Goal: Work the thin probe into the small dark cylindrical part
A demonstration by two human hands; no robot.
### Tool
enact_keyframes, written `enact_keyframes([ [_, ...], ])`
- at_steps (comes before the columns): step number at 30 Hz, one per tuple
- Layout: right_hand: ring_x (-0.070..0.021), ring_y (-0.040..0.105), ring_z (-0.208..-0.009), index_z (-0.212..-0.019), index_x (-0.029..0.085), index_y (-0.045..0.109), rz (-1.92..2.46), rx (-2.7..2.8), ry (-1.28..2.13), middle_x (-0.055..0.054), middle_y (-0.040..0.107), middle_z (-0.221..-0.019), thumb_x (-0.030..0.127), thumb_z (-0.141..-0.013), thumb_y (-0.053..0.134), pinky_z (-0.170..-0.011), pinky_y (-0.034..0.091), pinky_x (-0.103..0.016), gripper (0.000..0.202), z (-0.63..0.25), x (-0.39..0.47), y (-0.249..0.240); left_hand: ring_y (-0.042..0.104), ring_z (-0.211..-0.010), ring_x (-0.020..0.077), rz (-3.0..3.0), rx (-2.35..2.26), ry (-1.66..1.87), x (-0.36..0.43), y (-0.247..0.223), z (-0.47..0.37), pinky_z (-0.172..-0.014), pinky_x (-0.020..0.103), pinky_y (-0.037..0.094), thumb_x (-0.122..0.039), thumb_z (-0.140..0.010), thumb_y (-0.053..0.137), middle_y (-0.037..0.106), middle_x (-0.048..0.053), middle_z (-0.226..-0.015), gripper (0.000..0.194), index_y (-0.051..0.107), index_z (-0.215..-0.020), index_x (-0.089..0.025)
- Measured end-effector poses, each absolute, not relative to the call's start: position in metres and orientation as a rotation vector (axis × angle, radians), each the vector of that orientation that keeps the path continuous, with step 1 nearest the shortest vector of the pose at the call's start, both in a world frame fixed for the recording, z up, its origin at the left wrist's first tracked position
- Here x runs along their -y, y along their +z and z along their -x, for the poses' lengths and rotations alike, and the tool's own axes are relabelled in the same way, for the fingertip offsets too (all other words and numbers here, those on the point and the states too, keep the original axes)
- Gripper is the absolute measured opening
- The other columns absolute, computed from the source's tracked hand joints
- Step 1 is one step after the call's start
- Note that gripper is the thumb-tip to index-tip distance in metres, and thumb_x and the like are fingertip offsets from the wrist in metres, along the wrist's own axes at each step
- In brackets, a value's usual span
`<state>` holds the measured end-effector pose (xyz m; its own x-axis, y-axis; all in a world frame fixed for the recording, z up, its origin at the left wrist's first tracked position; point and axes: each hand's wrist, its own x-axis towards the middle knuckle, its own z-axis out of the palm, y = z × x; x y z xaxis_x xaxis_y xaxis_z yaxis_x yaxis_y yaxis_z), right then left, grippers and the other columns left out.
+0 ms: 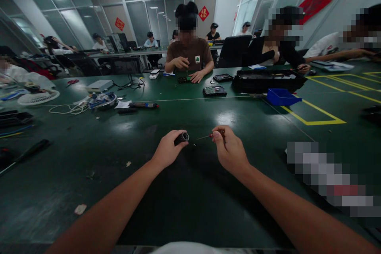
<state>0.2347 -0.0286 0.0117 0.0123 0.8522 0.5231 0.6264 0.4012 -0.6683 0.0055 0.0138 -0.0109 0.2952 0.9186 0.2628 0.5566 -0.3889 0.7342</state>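
Observation:
Over the green table (143, 202), my left hand (166, 147) is closed around a short black cylinder (181, 138) with a pale ring at its open end, which faces right. My right hand (229, 149) grips a small screwdriver (205, 137) with a red collar. Its thin shaft points left toward the cylinder, and a gap separates the tip from it. Most of the screwdriver's handle is hidden by my fingers. A tiny dark piece (194, 147) lies on the table between my hands.
A blue tray (282, 97) and a long black housing (268, 81) stand to the back right. A dark tool (143, 105) and tangled cables (102, 100) are at the back left. Across the table a person (190, 57) handles a small part. A pixelated object (327, 178) lies right.

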Motion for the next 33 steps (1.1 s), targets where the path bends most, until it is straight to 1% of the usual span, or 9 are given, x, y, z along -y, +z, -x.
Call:
enact_keyframes([
  [5, -0.0202, 0.067, -0.069, -0.101, 0.022, 0.055, 1.295, 1.677, 0.311, -0.004, 0.068, -0.079, 0.033, -0.101, 0.043, -0.063, 0.047, -0.031, 0.017, -0.235, 0.028, 0.013, 0.065, -0.108, 0.0216, -1.692, -1.243, 1.033, -0.021, -0.007, -0.003, -0.099, 0.04, 0.05, -0.024, -0.087, 0.066, 0.068, 0.008, -0.12, 0.037, 0.06, -0.123, -0.021],
  [8, -0.02, 0.067, -0.07, -0.102, 0.021, 0.056, 1.282, 1.672, 0.319, -0.004, 0.068, -0.079, 0.033, -0.101, 0.043, -0.064, 0.048, -0.031, 0.017, -0.235, 0.028, 0.014, 0.066, -0.094, 0.0179, -1.491, -1.191, 1.023, -0.02, 0.003, -0.006, -0.084, 0.033, 0.053, -0.025, -0.091, 0.056, 0.067, 0.009, -0.115, 0.035, 0.054, -0.125, -0.02],
  [11, -0.0198, 0.067, -0.07, -0.102, 0.021, 0.056, 1.282, 1.675, 0.33, -0.004, 0.068, -0.079, 0.033, -0.101, 0.043, -0.064, 0.048, -0.031, 0.018, -0.235, 0.028, 0.013, 0.063, -0.074, 0.015, -1.416, -1.21, 0.907, -0.017, 0.012, -0.009, -0.066, 0.027, 0.049, -0.033, -0.091, 0.056, 0.064, 0.005, -0.09, 0.024, 0.056, -0.111, -0.019],
  [13, -0.0202, 0.067, -0.071, -0.102, 0.021, 0.056, 1.285, 1.672, 0.329, -0.004, 0.069, -0.079, 0.033, -0.101, 0.043, -0.065, 0.048, -0.032, 0.018, -0.235, 0.028, 0.013, 0.059, -0.066, 0.0148, -1.491, -1.244, 0.79, -0.016, 0.016, -0.012, -0.061, 0.026, 0.046, -0.044, -0.089, 0.06, 0.06, 0.001, -0.075, 0.028, 0.057, -0.102, -0.019],
  [16, -0.0205, 0.068, -0.071, -0.101, 0.021, 0.056, 1.282, 1.664, 0.317, -0.004, 0.069, -0.079, 0.033, -0.101, 0.043, -0.065, 0.048, -0.032, 0.017, -0.236, 0.027, 0.012, 0.061, -0.069, 0.0176, -1.782, -1.313, 0.631, -0.018, 0.018, -0.017, -0.063, 0.028, 0.046, -0.049, -0.087, 0.064, 0.064, 0.002, -0.077, 0.032, 0.062, -0.097, -0.019],
  [22, -0.0209, 0.068, -0.071, -0.101, 0.021, 0.056, 1.284, 1.651, 0.312, -0.004, 0.069, -0.079, 0.033, -0.101, 0.043, -0.066, 0.049, -0.033, 0.017, -0.237, 0.026, 0.011, 0.067, -0.085, 0.0262, -2.319, -1.315, 0.347, -0.029, 0.011, -0.032, -0.071, 0.034, 0.048, -0.037, -0.088, 0.065, 0.071, 0.007, -0.094, 0.028, 0.068, -0.112, -0.023],
  [25, -0.0211, 0.068, -0.071, -0.101, 0.021, 0.056, 1.283, 1.645, 0.322, -0.004, 0.069, -0.079, 0.034, -0.101, 0.043, -0.065, 0.049, -0.032, 0.018, -0.237, 0.025, 0.012, 0.068, -0.09, 0.0293, -2.417, -1.284, 0.275, -0.033, 0.006, -0.039, -0.075, 0.037, 0.049, -0.032, -0.087, 0.067, 0.072, 0.009, -0.098, 0.021, 0.071, -0.106, -0.024],
  [29, -0.0206, 0.068, -0.072, -0.101, 0.021, 0.056, 1.281, 1.645, 0.335, -0.004, 0.069, -0.079, 0.034, -0.101, 0.043, -0.067, 0.049, -0.032, 0.018, -0.237, 0.025, 0.012, 0.067, -0.083, 0.0267, -2.461, -1.288, 0.253, -0.037, 0.004, -0.039, -0.074, 0.035, 0.049, -0.03, -0.085, 0.068, 0.07, 0.008, -0.088, 0.01, 0.07, -0.09, -0.022],
  [33, -0.0204, 0.068, -0.072, -0.102, 0.022, 0.056, 1.281, 1.643, 0.349, -0.004, 0.069, -0.079, 0.035, -0.101, 0.044, -0.067, 0.049, -0.032, 0.018, -0.238, 0.026, 0.012, 0.066, -0.08, 0.0228, -2.331, -1.287, 0.318, -0.037, 0.007, -0.023, -0.069, 0.031, 0.047, -0.034, -0.085, 0.067, 0.07, 0.006, -0.088, 0.014, 0.069, -0.09, -0.021],
])
